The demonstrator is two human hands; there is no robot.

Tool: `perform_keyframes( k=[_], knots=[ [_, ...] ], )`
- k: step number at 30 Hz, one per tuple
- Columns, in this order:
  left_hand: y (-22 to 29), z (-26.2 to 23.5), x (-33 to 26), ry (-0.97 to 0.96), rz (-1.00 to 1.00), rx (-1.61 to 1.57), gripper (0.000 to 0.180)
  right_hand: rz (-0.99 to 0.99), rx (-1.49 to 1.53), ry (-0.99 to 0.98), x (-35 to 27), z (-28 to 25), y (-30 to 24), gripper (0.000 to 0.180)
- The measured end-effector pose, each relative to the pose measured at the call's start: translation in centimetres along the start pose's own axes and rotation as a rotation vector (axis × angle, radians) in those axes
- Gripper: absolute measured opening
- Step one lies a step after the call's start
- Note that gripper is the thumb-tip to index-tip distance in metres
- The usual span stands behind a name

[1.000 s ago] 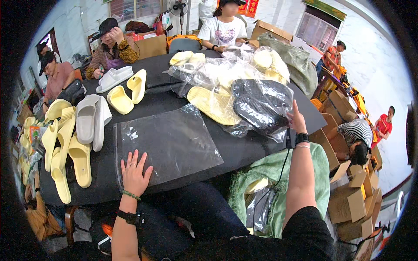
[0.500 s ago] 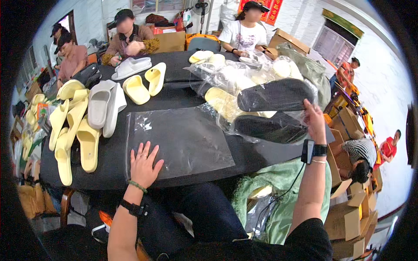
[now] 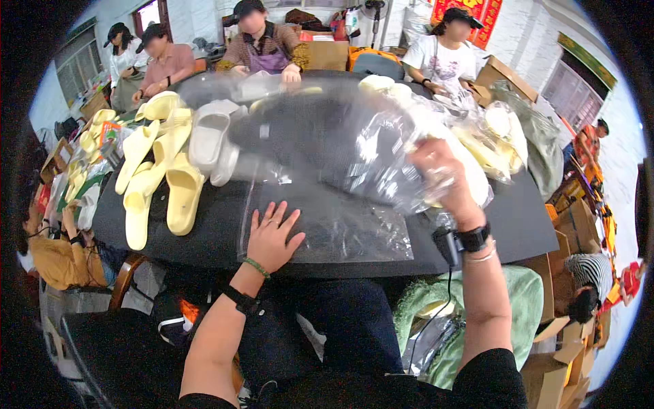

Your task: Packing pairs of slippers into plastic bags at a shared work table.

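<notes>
My left hand (image 3: 271, 236) lies flat with fingers spread on an empty clear plastic bag (image 3: 340, 232) spread on the black table (image 3: 204, 238). My right hand (image 3: 441, 178) grips a clear bag holding a pair of black slippers (image 3: 320, 140), lifted above the table and swung toward the left over the flat bag. The bagged slippers are blurred. Yellow slippers (image 3: 153, 163) and a grey pair (image 3: 212, 140) lie in a row left of my hands.
More bagged yellow slippers (image 3: 490, 140) are piled at the right of the table. Several people sit around the far side and left. Cardboard boxes (image 3: 565, 354) stack at the right, and a green sack (image 3: 524, 307) stands by my right arm.
My right hand has lifted the bagged black slippers off the pile at the right and carried them left over the flat bag. My left hand stays pressed on that bag.
</notes>
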State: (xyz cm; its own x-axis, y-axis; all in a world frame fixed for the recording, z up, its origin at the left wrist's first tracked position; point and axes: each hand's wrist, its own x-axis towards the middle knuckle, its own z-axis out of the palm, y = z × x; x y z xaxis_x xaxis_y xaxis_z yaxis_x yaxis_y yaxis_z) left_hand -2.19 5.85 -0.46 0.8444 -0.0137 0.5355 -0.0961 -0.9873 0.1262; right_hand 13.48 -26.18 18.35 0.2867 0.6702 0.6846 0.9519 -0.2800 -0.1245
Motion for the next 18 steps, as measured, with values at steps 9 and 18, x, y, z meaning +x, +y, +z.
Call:
perform_keyframes(
  k=[9,18],
  knots=[
    [-0.1,0.5,-0.3,-0.088,-0.068,-0.05,0.042,0.098,0.101,-0.49,-8.9,8.3,3.2,0.066],
    [-0.4,0.6,-0.7,-0.12,-0.086,0.026,0.042,0.197,0.139,-0.697,-6.8,4.5,-3.5,0.061]
  ],
)
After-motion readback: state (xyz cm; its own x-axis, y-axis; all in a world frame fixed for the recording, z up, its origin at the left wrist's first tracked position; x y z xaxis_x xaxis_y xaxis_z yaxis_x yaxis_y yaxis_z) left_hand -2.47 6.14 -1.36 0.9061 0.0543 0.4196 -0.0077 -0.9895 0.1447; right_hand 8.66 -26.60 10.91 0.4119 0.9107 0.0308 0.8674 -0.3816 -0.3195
